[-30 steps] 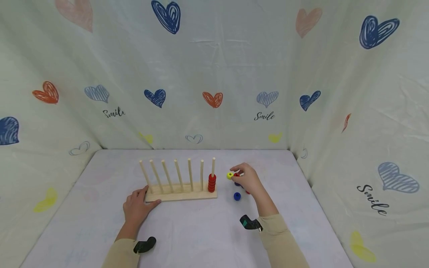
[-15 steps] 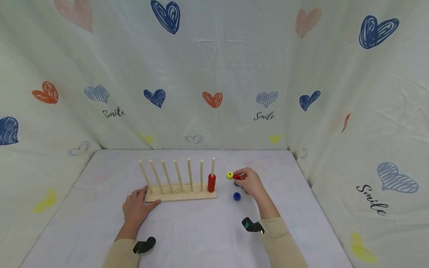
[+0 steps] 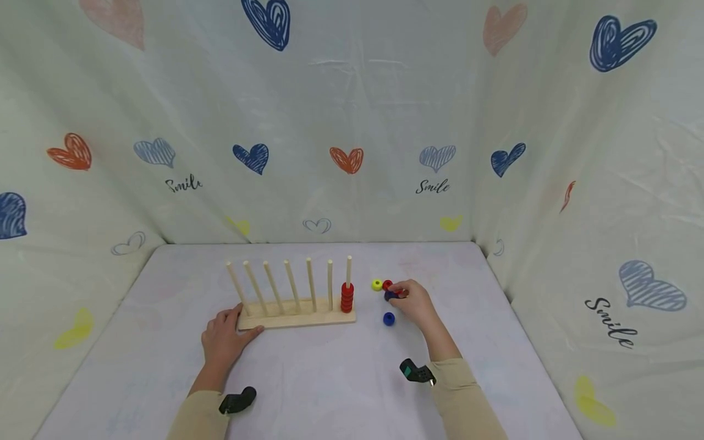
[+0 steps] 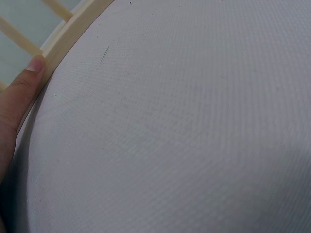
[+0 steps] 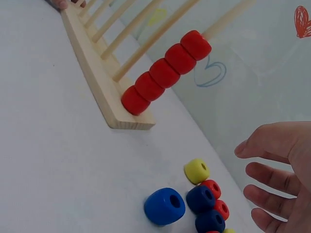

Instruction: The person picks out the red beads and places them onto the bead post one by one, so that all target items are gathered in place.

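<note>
My left hand (image 3: 222, 339) grips the left end of a wooden peg rack (image 3: 308, 319), its thumb (image 4: 29, 80) along the front edge. Several red beads (image 5: 165, 73) are stacked on the rack's rightmost peg; the other pegs are bare. To the right of the rack, my right hand (image 3: 418, 305) hovers over a cluster of loose beads with thumb and fingers apart and nothing between them. A dark blue bead (image 5: 200, 199), a red bead (image 3: 387, 285) and a yellow bead (image 3: 376, 285) show there. A single blue bead (image 5: 165, 206) lies nearer me. The hand partly hides the cluster in the head view.
A white cloth covers the table (image 3: 308, 379). Behind and at both sides hangs a pale curtain (image 3: 379, 110) printed with hearts and words. A dark wrist device (image 3: 416, 371) sticks out from the right sleeve, another (image 3: 238, 401) from the left.
My right hand has shifted slightly right and toward me, from beside the yellow bead past the red one to the dark blue bead. The left hand stays on the rack. The head view has tilted slightly.
</note>
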`<state>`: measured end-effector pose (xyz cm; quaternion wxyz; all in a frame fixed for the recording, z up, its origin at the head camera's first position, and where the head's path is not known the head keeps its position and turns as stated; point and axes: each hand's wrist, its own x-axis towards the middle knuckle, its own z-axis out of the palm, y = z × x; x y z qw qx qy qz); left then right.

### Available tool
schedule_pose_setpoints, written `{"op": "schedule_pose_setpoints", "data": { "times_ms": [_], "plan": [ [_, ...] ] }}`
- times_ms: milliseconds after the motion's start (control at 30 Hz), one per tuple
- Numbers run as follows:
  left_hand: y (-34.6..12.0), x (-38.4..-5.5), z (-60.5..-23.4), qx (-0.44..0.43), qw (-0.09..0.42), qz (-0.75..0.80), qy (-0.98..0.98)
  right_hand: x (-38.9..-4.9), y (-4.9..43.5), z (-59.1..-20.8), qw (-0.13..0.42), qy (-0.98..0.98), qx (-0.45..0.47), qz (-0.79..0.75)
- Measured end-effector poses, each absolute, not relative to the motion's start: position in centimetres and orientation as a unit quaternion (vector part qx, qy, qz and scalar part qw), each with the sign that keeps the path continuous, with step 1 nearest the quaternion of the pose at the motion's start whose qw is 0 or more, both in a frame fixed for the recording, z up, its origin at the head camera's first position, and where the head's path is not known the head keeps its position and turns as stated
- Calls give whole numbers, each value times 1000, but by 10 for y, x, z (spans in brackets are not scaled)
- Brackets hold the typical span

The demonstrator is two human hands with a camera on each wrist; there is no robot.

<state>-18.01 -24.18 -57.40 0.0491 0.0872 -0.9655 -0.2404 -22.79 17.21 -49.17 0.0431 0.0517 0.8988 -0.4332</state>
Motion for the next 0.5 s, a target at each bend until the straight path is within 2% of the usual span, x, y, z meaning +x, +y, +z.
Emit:
{"op": "schedule_pose_setpoints", "data": {
  "times_ms": [500],
  "plan": [
    [-242,-181,-575,81,54,-242,-965,-230,182,-509,44,901,64,-427]
  ]
}}
